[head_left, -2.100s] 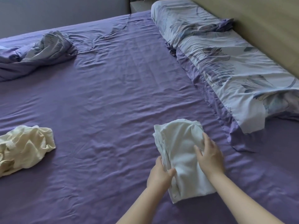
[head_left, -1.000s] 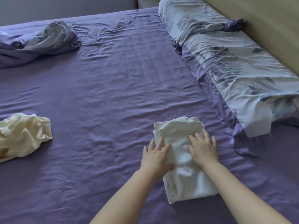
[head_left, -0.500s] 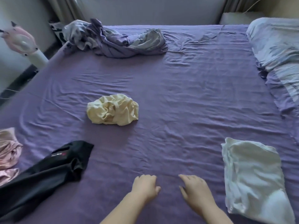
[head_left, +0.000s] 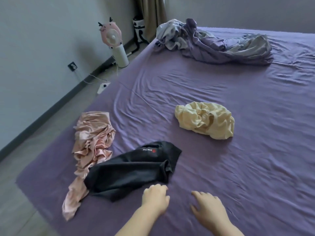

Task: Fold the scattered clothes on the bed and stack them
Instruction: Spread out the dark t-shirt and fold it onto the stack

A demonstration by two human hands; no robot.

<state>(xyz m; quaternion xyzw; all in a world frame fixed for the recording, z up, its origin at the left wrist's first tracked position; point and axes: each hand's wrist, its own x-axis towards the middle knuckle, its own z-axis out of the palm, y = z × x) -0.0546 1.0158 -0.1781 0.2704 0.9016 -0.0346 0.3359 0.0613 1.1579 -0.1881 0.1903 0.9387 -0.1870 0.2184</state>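
Observation:
Three loose garments lie on the purple bed sheet (head_left: 255, 150). A crumpled black garment (head_left: 129, 169) with a small red-and-white logo lies near the front left. A pink satin garment (head_left: 92, 140) lies bunched beside it, partly under it. A pale yellow garment (head_left: 206, 122) sits crumpled in the middle. My left hand (head_left: 156, 199) hovers just right of the black garment's near edge, fingers loosely curled, holding nothing. My right hand (head_left: 207, 211) is over bare sheet, fingers spread and relaxed. The folded white garment is out of view.
A rumpled purple-and-grey duvet (head_left: 216, 42) lies at the far end of the bed. Beyond the bed's left edge is grey floor with a pink-and-white standing fan (head_left: 115, 41), a cable and a wall socket (head_left: 73, 66). A curtain (head_left: 150, 12) hangs in the corner.
My hands left the folded white garment and the view swung left. The white garment went out of view; the black and pink garments came fully into view near my left hand.

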